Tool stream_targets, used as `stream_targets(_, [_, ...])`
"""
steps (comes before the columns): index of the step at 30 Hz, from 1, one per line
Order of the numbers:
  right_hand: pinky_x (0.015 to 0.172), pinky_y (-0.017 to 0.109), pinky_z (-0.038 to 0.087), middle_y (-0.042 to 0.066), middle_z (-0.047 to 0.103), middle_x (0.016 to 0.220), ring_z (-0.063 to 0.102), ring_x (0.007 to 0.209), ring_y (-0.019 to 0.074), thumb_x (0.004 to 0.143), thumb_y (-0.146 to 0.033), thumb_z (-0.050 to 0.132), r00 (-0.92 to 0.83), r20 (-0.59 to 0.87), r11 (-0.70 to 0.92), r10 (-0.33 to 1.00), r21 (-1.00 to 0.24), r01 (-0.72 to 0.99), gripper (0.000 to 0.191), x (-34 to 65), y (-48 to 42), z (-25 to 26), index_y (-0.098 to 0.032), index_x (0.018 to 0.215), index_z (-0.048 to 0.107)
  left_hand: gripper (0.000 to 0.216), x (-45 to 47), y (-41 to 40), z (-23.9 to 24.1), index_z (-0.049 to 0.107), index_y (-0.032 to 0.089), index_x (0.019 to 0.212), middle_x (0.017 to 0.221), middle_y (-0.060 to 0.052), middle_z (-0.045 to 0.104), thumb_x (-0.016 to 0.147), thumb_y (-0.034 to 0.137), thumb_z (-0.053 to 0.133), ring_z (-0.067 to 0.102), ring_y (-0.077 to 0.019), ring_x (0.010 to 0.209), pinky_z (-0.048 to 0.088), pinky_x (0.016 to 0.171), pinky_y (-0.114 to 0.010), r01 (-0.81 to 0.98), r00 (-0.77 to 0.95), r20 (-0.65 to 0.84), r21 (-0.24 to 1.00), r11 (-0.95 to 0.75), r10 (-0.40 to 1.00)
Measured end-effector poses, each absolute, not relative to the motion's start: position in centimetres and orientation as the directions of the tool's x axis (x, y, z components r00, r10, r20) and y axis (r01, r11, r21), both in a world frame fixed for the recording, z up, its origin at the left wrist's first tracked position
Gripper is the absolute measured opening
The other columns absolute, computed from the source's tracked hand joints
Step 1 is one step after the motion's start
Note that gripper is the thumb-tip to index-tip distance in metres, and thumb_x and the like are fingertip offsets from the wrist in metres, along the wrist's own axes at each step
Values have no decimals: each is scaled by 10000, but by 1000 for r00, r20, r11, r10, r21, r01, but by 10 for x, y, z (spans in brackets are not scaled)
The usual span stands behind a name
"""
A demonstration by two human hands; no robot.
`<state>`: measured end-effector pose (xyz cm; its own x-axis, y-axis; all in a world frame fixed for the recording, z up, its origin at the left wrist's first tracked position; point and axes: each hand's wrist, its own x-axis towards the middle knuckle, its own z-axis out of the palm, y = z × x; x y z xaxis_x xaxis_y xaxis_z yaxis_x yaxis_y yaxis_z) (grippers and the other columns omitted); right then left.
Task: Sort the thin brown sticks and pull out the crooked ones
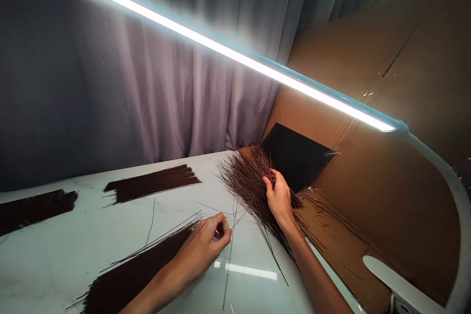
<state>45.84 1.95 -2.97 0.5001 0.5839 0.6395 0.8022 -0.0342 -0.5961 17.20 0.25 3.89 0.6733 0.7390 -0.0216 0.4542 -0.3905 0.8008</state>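
Observation:
My right hand [278, 198] is at a loose, fanned-out pile of thin dark brown strands [246, 181] on the right of the table. Its fingers curl in among them, with the thumb near the index finger. My left hand [204, 241] is closed in a pinch above the table; a light band wraps one fingertip, and anything in the pinch is too fine to make out. Beneath the left wrist lies a neat, flat bundle of dark strands [128, 274], partly hidden by the forearm. A few single strands [150, 223] lie scattered between the bundles.
Two more flat bundles, a middle one [150, 184] and a left one [37, 211], lie on the white glossy table [47, 265]. A black panel [298, 157] leans against the cardboard [405, 196]. A lit tube lamp [228, 54] crosses overhead, before grey curtains [165, 88].

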Motion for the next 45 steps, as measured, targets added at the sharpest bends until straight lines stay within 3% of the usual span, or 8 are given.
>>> stream_targets(5, [920,460,506,164,688,1108,652,1017,296,1008,-493,423,507,644,-35,573,-599,800,451,459,20,-29,-155,1274,559,170,138,-11,28,619,255,960,1221,-36,683,962,325,463,629,-220,1102,504,826,-271,500,652,-95,800,-331,753])
stream_targets(8, [915,459,505,164,688,1086,655,1001,296,1006,-490,418,512,644,-40,569,-600,799,442,459,20,-28,-152,1252,562,212,113,-20,17,641,248,978,1167,-62,697,970,345,453,647,-242,1083,539,751,-262,521,624,-55,772,-363,779])
stream_targets(15, [929,475,492,170,676,1094,638,1032,307,1008,-477,408,497,640,-43,585,-588,808,424,457,20,-30,-156,1249,547,149,81,-32,0,671,237,929,1009,-54,730,830,181,575,701,-233,932,568,880,-319,500,580,48,767,-402,813])
stream_targets(22, [946,487,470,174,659,1116,607,1045,319,1004,-486,400,464,653,-52,599,-547,835,427,452,19,-32,-162,1242,545,299,109,-34,9,426,240,695,849,-20,687,958,363,499,673,-203,751,466,662,-295,693,462,-22,633,-345,887])
stream_targets(28, [955,488,464,186,650,1125,593,1061,330,1010,-464,384,454,660,-68,598,-523,850,430,448,18,-29,-140,1246,539,83,137,-32,18,568,230,974,966,-47,715,964,311,552,712,-239,857,436,696,-300,815,460,-44,417,-402,887])
stream_targets(33, [946,472,469,179,649,1142,591,1059,325,1021,-466,364,438,662,-80,608,-497,864,429,447,17,-29,-151,1256,538,240,159,-35,14,577,222,1234,1123,-94,713,999,231,529,708,-275,1010,476,795,-331,820,500,-82,365,-441,862])
stream_targets(40, [946,463,459,177,644,1164,572,1074,326,1028,-464,355,433,658,-102,617,-478,872,429,444,16,-28,-155,1261,540,497,206,-27,15,523,60,1410,1235,-261,670,1039,389,496,709,-355,1052,549,860,-402,887,423,-69,234,-398,903])
stream_targets(45, [938,459,464,183,644,1170,573,1066,325,1028,-467,335,430,648,-118,629,-467,877,454,443,15,-27,-131,1260,534,502,224,-21,18,568,59,1351,1068,-219,731,868,-73,598,752,-309,952,574,780,-320,921,356,-98,203,-332,929])
